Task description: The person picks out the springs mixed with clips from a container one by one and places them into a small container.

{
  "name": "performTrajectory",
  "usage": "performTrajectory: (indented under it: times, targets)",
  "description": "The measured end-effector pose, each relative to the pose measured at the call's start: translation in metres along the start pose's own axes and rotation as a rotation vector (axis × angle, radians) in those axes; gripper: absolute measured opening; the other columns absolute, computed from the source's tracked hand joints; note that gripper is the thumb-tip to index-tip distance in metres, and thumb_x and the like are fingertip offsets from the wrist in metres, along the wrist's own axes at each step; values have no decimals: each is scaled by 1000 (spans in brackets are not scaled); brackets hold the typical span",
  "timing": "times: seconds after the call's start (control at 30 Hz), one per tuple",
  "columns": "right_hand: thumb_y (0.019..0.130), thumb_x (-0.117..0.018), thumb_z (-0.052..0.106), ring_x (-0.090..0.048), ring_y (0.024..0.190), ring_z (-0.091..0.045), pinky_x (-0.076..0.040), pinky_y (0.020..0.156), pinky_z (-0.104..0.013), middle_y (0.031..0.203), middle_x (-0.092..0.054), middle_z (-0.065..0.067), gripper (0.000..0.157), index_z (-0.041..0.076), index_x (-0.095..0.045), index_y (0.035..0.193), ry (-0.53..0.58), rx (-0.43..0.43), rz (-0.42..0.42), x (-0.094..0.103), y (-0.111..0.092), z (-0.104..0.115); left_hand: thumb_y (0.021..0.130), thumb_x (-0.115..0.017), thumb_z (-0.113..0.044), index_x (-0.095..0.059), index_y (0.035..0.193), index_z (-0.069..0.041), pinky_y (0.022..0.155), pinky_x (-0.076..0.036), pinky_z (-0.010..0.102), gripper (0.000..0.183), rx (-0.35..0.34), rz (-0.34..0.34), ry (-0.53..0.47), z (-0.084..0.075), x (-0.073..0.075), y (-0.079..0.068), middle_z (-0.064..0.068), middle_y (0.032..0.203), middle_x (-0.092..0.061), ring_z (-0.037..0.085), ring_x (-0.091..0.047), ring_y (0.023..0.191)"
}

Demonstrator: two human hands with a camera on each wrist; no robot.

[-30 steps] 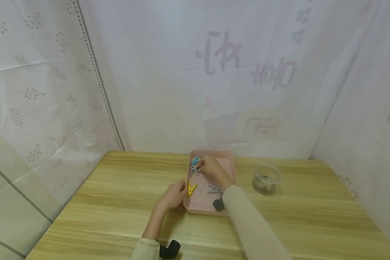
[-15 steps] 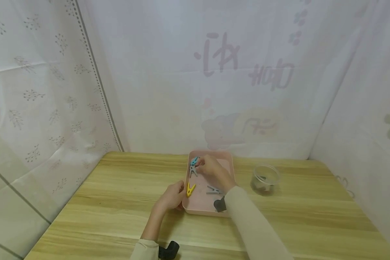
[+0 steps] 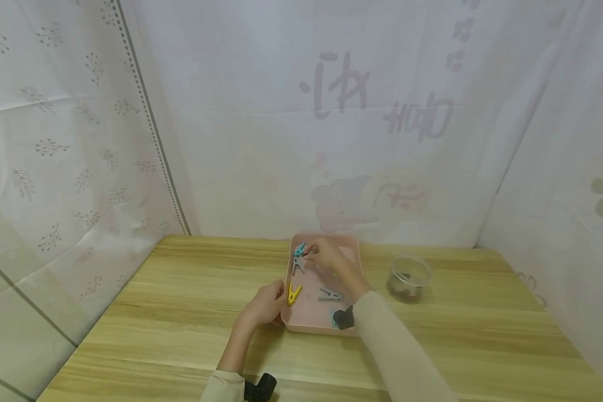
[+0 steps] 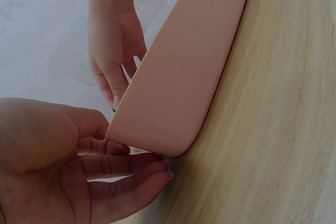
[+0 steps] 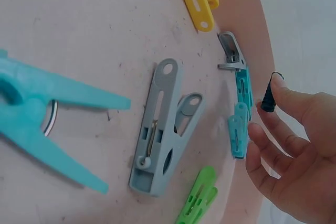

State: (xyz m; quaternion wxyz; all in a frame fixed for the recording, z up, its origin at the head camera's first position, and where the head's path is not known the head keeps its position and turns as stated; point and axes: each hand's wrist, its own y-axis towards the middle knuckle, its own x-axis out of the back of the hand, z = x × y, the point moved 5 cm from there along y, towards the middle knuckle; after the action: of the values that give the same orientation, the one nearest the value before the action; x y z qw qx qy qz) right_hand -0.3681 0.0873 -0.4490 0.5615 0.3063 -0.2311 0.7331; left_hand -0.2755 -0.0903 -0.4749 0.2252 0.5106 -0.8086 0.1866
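In the head view my left hand (image 3: 267, 303) holds the left side of a pink tray (image 3: 311, 329). The left wrist view shows its thumb at the rim and its fingers curled under. Over the tray's far left part, my right hand (image 3: 326, 257) pinches a small dark, ridged piece like a screw (image 5: 269, 96) between thumb and finger. Near those fingertips lie blue clothespins (image 5: 239, 129) and a grey clothespin (image 5: 231, 52) along the wall. A yellow clothespin (image 3: 293, 294), another grey clothespin (image 5: 157, 135), a green clothespin (image 5: 198, 198) and a large turquoise clothespin (image 5: 37, 108) also lie inside.
Right of the tray, a clear round jar (image 3: 409, 277) with small dark and pale contents stands on the wooden table (image 3: 191, 312). A printed white curtain (image 3: 241, 156) hangs behind the table. Each wrist carries a black camera mount (image 3: 261, 387).
My right hand has lifted slightly, and its forearm has shifted a little right, uncovering a bit of blue near the tray's front right corner. My left hand stays at the tray.
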Motion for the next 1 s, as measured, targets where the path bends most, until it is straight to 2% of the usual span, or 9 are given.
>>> performTrajectory:
  times: [0.27, 0.47, 0.63, 0.73, 0.87, 1.0]
  targets:
    - [105, -66, 13, -60, 130, -41, -55, 106, -50, 132, -69, -18, 20, 1, -72, 120, 1, -3, 1, 6, 0, -5, 110, -49, -9, -56, 100, 3, 51, -61, 37, 17, -17, -3, -4, -1, -1, -1, 10, 74, -59, 15, -57, 55]
    - [106, -64, 14, -60, 132, -43, -56, 105, -50, 132, -69, -18, 20, 1, -71, 119, 9, 36, 4, 13, -2, -4, 109, -49, -8, -56, 98, 2, 50, -60, 36, 17, -26, -1, 7, -2, -1, -1, 9, 71, -58, 14, -56, 54]
    - [106, -64, 11, -66, 120, -41, -61, 92, -45, 127, -69, -19, 16, 1, -70, 116, 18, 48, -2, 18, -6, -5, 110, -49, -9, -56, 100, 4, 50, -60, 36, 18, -25, -4, 1, -3, 0, -1, 10, 73, -58, 14, -56, 55]
    - [104, -64, 7, -69, 111, -43, -62, 88, -46, 121, -70, -22, 15, -2, -69, 115, 49, 52, -9, 20, -9, -7, 110, -49, -8, -57, 101, 4, 50, -60, 36, 17, -25, -4, 3, -3, 0, -2, 10, 73, -58, 15, -56, 55]
    - [104, -63, 4, -70, 107, -46, -63, 87, -47, 120, -69, -26, 18, -6, -68, 118, 76, 50, -17, 21, -12, -10, 110, -49, -9, -57, 102, 4, 51, -61, 36, 17, -19, -2, 0, -3, 0, -2, 12, 75, -59, 15, -57, 57]
    - [104, -62, 3, -71, 103, -46, -63, 80, -40, 119, -68, -28, 19, -7, -67, 120, 53, 51, -27, 23, -14, -10, 110, -49, -9, -57, 103, 4, 52, -61, 36, 17, -10, -3, -3, -4, 0, -3, 13, 76, -59, 15, -57, 57]
